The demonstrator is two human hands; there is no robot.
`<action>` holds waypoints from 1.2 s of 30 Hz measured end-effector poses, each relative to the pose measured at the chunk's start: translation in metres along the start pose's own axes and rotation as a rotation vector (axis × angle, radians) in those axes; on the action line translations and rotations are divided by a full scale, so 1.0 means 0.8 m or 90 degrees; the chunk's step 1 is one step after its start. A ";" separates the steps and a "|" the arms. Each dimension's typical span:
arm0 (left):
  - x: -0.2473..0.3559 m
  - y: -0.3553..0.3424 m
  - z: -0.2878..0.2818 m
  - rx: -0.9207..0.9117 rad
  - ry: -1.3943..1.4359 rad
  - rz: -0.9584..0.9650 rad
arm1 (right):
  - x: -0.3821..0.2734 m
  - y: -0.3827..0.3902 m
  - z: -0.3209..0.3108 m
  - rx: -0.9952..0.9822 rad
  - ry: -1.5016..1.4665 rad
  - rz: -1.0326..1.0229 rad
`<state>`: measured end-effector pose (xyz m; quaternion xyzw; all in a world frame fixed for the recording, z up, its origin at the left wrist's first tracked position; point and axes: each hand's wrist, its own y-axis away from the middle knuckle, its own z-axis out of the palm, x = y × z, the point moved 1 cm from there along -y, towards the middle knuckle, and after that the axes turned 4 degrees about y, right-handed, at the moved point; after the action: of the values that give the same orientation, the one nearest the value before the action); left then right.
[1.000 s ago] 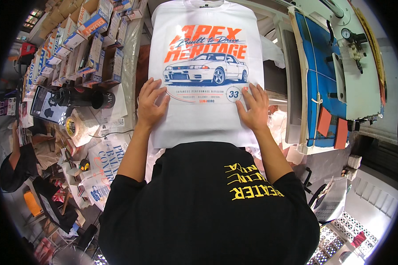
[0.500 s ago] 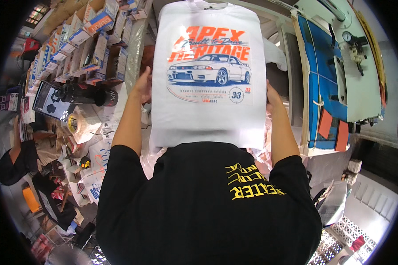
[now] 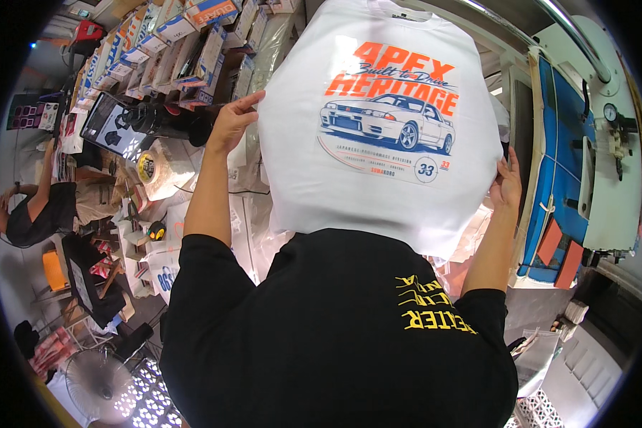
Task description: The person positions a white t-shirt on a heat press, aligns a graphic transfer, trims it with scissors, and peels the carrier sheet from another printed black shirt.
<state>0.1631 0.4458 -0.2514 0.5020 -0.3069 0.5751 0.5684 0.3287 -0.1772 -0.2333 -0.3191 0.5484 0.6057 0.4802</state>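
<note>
A white T-shirt (image 3: 378, 196) is spread flat in front of me, its collar at the far end. Its front carries an orange and blue print with a white car (image 3: 389, 121). My left hand (image 3: 230, 123) pinches the left edge between thumb and fingers. At the opposite edge, lower down, my right hand (image 3: 505, 184) grips the fabric with its fingers bent; part of its hold is hidden by the shirt. Between the hands the cloth looks stretched sideways and leans a little to the right.
Cardboard boxes (image 3: 210, 60) stand in rows at the far left. Nearer are a phone (image 3: 110, 125), a black cylindrical object (image 3: 171, 121) and a tape roll (image 3: 148, 165). A press-like machine with a blue bed (image 3: 560, 164) stands right. A person (image 3: 39, 207) is far left; a fan (image 3: 100, 385) lower left.
The shirt has shifted right in view, tilted clockwise and been drawn wider. My hands have moved farther apart, the left one now pinching higher on the edge. The surroundings have swung round slightly.
</note>
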 end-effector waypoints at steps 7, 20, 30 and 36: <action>-0.003 -0.010 -0.004 -0.005 -0.126 0.036 | 0.005 0.002 -0.012 -0.020 0.002 -0.033; -0.019 0.008 0.024 0.188 -0.680 0.077 | -0.004 0.042 0.012 0.199 0.606 -0.221; -0.053 0.129 0.203 0.085 -0.770 0.431 | -0.209 0.186 -0.118 0.827 0.921 -0.757; -0.058 0.125 0.203 0.076 -0.794 0.480 | -0.242 0.161 -0.212 0.623 1.067 -0.300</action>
<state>0.0969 0.2630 -0.2225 0.6268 -0.6934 0.3546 0.0231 0.2500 -0.3784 -0.0433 -0.5112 0.8218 -0.2186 0.1246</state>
